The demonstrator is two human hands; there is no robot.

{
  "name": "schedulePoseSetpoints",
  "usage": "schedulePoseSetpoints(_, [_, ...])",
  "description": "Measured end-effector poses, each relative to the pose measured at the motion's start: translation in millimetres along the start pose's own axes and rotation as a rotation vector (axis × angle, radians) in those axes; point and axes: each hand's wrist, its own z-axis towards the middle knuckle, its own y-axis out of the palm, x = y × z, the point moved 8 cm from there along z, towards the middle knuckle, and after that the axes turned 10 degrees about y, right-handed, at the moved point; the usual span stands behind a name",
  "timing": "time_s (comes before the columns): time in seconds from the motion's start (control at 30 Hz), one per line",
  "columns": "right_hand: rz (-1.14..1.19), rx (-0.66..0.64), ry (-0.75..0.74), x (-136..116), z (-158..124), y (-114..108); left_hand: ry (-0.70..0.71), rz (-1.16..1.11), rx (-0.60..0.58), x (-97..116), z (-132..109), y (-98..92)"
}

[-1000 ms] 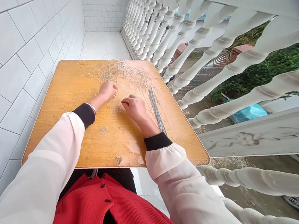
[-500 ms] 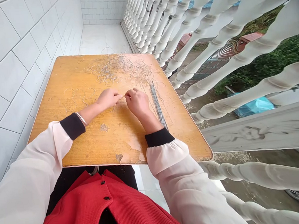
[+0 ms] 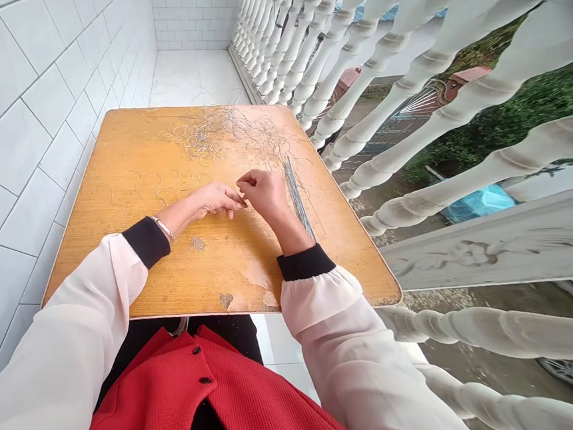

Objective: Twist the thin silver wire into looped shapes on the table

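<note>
Over the middle of a wooden-topped table (image 3: 172, 278), my left hand (image 3: 215, 200) points to the right, its fingertips brought together beside the other hand. My right hand (image 3: 265, 191) is closed in a pinch, thumb against forefinger, almost touching the left fingertips. Whatever lies between the fingers is too fine to make out. Just right of my right hand lies a bundle of straight grey wires (image 3: 296, 197). A loose tangle of thin curled wire (image 3: 213, 131) spreads across the far part of the table. Several separate bent wires (image 3: 138, 184) lie left of my hands.
A white tiled wall (image 3: 15, 158) runs along the left. White balusters (image 3: 397, 105) stand close on the right, with a yard, greenery and a blue cover (image 3: 481, 203) beyond. The tabletop has chipped patches (image 3: 226, 300) near its front edge.
My left hand has shifted slightly right and down, and its fingers have straightened toward the right hand. My right hand has barely moved. The view has shifted a little.
</note>
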Motion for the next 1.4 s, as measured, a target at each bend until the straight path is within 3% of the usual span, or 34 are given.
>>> schedulePoseSetpoints(0.3, [0.372,-0.18,0.263,25,9,15,0.127,0.201,0.096,1,2,-1.6])
schedulePoseSetpoints(0.5, [0.38,-0.179,0.243,27,10,16,0.138,0.087,0.089,3,-1,-5.6])
schedulePoseSetpoints(0.8, [0.47,-0.134,0.166,16,11,8,-0.04,-0.216,0.001,-8,-7,2.1])
schedulePoseSetpoints(1.03, [0.575,-0.125,0.207,15,9,6,-0.039,-0.36,0.097,-7,-10,4.0])
schedulePoseSetpoints(1.17, [0.597,-0.146,0.202,15,9,7,-0.046,-0.456,0.079,-4,-11,9.7])
schedulePoseSetpoints(1.4, [0.594,-0.159,0.19,15,11,7,0.003,-0.461,0.161,-13,-6,8.4])
